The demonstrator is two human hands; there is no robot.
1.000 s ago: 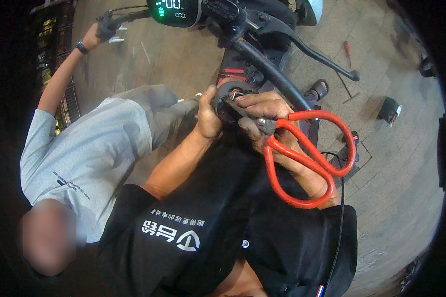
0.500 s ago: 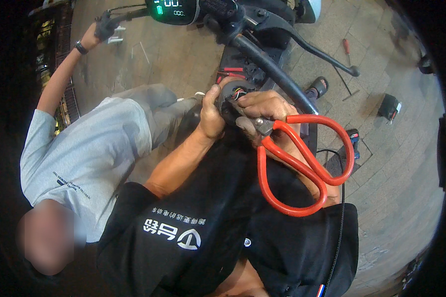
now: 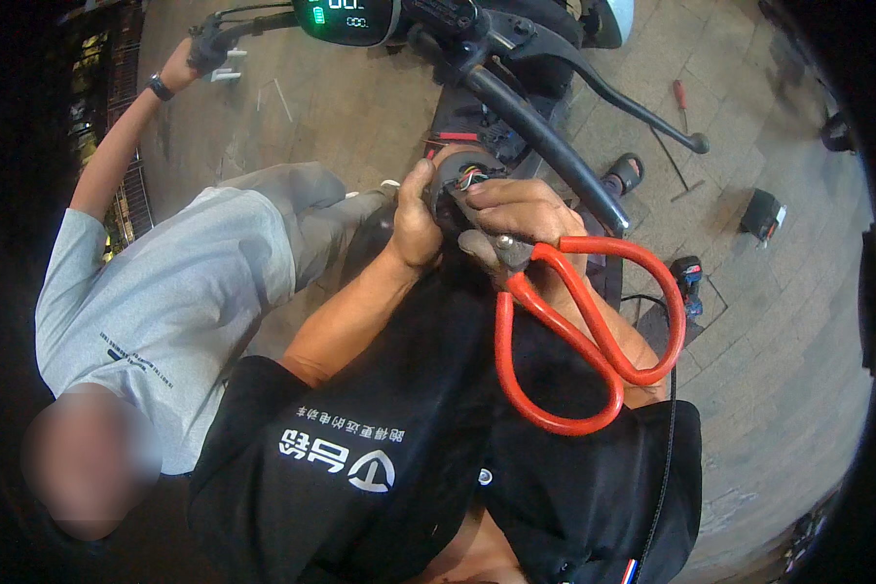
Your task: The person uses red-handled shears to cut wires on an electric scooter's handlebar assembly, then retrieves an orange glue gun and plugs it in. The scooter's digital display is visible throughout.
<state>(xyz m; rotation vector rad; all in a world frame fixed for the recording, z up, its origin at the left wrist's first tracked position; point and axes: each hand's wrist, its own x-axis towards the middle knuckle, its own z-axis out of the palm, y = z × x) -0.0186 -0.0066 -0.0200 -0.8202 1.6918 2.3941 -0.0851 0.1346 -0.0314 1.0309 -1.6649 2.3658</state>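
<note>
Bare forearms, seemingly black shirt with white print.

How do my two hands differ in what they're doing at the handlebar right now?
The left hand wraps bare around the dark grip end, thumb up; the right hand lies over its top with fingers extended. The right hand carries the red-handled scissors, loops hanging toward the body; the left hand holds no tool. Both touch the same grip end, where coloured wires show.

Single head-worn fisheye view, facing steeply down, close above the hands, edges bending at rim
</note>
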